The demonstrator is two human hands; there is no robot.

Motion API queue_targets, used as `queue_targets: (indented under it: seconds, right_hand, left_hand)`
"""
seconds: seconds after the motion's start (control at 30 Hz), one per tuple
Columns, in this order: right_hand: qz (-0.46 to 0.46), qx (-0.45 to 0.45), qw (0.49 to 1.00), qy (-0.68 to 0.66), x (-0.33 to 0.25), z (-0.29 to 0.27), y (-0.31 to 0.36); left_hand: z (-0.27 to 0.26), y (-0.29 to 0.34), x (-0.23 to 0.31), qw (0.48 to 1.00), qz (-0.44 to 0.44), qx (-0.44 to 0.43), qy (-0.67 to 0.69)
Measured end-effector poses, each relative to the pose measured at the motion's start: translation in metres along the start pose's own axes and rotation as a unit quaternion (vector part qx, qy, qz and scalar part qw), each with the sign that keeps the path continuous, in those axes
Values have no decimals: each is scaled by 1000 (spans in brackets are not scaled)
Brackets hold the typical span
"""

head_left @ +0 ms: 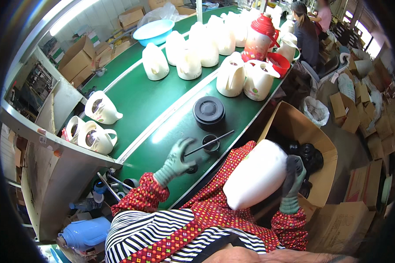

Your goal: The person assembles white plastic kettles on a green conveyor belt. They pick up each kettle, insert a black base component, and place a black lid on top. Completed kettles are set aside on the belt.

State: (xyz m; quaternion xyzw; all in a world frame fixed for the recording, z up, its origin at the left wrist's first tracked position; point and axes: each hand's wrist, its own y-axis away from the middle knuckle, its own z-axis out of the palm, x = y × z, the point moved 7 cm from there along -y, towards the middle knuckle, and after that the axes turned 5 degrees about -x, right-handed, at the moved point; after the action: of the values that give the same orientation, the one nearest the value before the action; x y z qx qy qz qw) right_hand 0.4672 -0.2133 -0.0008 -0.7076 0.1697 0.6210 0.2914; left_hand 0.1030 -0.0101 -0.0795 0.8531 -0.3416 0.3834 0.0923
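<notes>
My left hand [175,163], in a grey-green knit glove, is over the green table with its fingers curved and apart. Between its thumb and fingers points one end of a thin dark rod [224,135], which lies across a small black cup [210,143]. A white jug-shaped flask body [256,175] rests tilted across my lap, its narrow end toward me. At its wide end my gloved right hand [297,179] is closed around a black round part [292,168], partly hidden by the fingers. Beyond the cup sits a stack of black round lids [209,112].
Several white jugs [155,63] stand farther along the table, near a red flask [259,37] and a blue basin [154,32]. More white jugs [97,138] lie at left. An open carton [327,175] with black parts is at my right. Other people [306,37] sit far right.
</notes>
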Motion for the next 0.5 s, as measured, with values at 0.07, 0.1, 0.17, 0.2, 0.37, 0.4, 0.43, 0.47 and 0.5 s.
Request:
queue_targets:
  seconds: [0.07, 0.1, 0.17, 0.2, 0.37, 0.4, 0.43, 0.47, 0.5]
  right_hand:
    - [79, -16, 991, -108, 12, 20, -11]
    - [135, -32, 974, -178, 23, 41, -13]
    - [267, -103, 875, -390, 52, 97, -1]
    - [287, -138, 849, -421, 48, 128, 3]
    - [229, -138, 929, -256, 56, 162, -2]
    - [185, -124, 953, -207, 63, 157, 1]
    - [136, -157, 967, -151, 65, 156, 3]
    - [176, -168, 956, -162, 78, 155, 12]
    - [214, -181, 945, -172, 88, 155, 21]
  left_hand:
    - [-2, 13, 62, 974, 78, -114, 179]
    - [-8, 20, 94, 958, 113, -155, 215]
    - [-16, 36, 102, 968, 161, -138, 133]
    - [-14, 43, 89, 914, 52, -114, 386]
    - [-72, 24, 11, 866, -87, 79, 485]
    - [-87, 13, -7, 864, -82, 126, 480]
    - [-104, -5, -18, 889, -72, 144, 429]
    - [-119, -26, -33, 891, -68, 171, 415]
    - [-127, -46, -68, 898, -67, 190, 390]
